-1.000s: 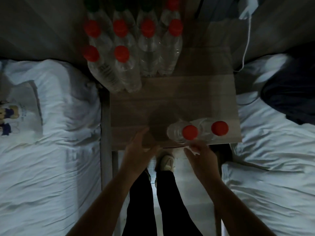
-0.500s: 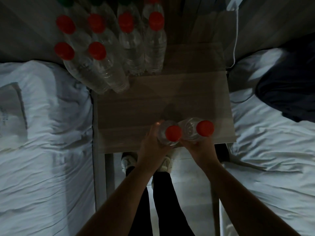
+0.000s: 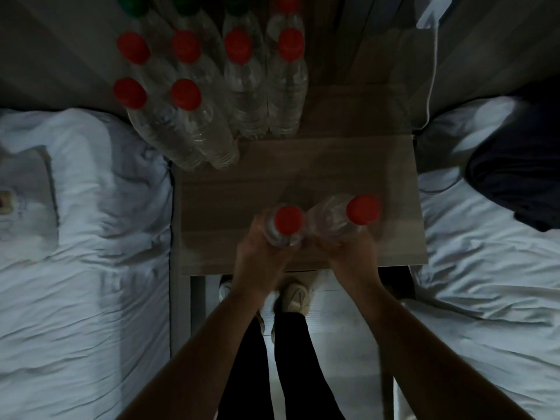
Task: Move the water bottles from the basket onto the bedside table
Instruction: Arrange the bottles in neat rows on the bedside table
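Observation:
Two clear water bottles with red caps are near the front edge of the wooden bedside table (image 3: 348, 165). My left hand (image 3: 257, 253) is wrapped around the left bottle (image 3: 286, 225). My right hand (image 3: 348, 253) grips the right bottle (image 3: 339, 218), which tilts to the right. Several more red-capped bottles (image 3: 248, 95) stand in rows at the table's back left, with green-capped ones behind them. No basket is in view.
White beds flank the table, the left bed (image 3: 75, 237) and the right bed (image 3: 485, 268). A dark garment (image 3: 515, 183) lies on the right bed. A white cable (image 3: 431, 71) hangs at the back right. My legs and shoes (image 3: 295, 295) show below the table edge.
A second ago both hands were open just short of the two front bottles. They closed on the bottles and have shifted them slightly back onto the table.

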{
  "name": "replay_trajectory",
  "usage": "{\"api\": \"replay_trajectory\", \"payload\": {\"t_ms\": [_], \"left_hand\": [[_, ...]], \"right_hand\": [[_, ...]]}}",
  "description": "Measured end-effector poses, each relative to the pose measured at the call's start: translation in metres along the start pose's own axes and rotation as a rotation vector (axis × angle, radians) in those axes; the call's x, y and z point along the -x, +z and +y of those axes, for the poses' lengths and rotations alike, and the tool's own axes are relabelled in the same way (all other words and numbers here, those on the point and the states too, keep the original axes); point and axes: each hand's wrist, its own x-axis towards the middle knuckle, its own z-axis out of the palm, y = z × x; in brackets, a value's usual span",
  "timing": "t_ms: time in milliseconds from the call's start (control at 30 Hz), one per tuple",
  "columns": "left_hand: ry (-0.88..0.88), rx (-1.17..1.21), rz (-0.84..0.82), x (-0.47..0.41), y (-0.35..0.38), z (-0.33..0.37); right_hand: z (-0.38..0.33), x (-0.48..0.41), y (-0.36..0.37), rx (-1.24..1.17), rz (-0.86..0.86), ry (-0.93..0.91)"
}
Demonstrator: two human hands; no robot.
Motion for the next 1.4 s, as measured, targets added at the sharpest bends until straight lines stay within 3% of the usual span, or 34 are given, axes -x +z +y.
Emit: {"api": "replay_trajectory", "payload": {"t_ms": [300, 1033, 1233, 1400], "left_hand": [[-0.040, -0.026, 0.178, -0.061, -0.037, 0.007], [0.080, 0.103, 0.154, -0.081, -0.032, 0.009], [-0.005, -0.009, 0.186, -0.081, -0.024, -0.014], [-0.029, 0.015, 0.213, -0.087, -0.023, -0.009]], "right_hand": [[-0.056, -0.037, 0.031, 0.068, 0.016, -0.032], [-0.059, -0.054, 0.048, 0.093, -0.008, -0.109], [-0.033, -0.051, 0.052, 0.223, -0.002, -0.078], [-0.038, -0.055, 0.056, 0.182, 0.042, -0.076]]}}
